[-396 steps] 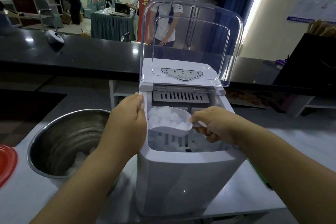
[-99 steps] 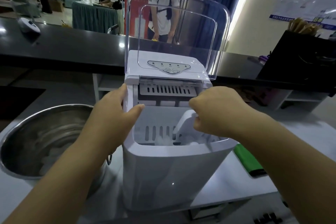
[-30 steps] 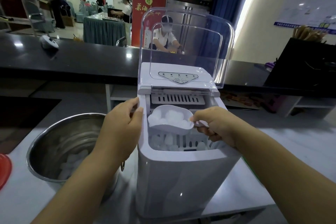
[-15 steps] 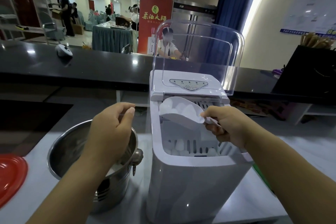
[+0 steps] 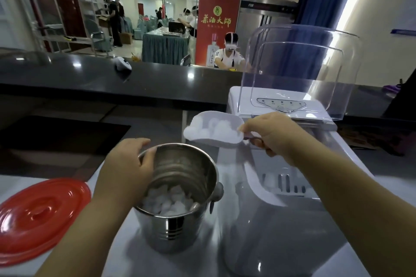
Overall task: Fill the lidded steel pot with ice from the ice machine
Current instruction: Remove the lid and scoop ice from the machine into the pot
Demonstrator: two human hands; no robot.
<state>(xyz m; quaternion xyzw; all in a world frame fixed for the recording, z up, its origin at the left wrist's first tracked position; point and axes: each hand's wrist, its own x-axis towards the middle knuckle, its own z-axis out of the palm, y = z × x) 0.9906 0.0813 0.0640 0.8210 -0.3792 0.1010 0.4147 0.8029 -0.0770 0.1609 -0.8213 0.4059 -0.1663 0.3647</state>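
Observation:
The steel pot (image 5: pixel 171 229) stands uncovered on the white counter, with a layer of ice cubes (image 5: pixel 167 202) in its bottom. My left hand (image 5: pixel 128 164) grips the pot's left rim. My right hand (image 5: pixel 273 134) holds the handle of a white scoop (image 5: pixel 213 129) heaped with ice, level, just above and behind the pot's right rim. The white ice machine (image 5: pixel 283 198) stands to the right with its clear lid (image 5: pixel 297 69) raised; some ice shows in its basket.
A red lid (image 5: pixel 38 216) lies flat on the counter at the left. A black counter (image 5: pixel 135 78) runs behind, with a white object on it. A dark inset panel (image 5: pixel 56 139) lies at the far left. People stand and sit beyond the counter.
My right hand has carried the loaded scoop left, out of the machine to above the pot. My left hand has closed on the pot's rim. The view has swung left.

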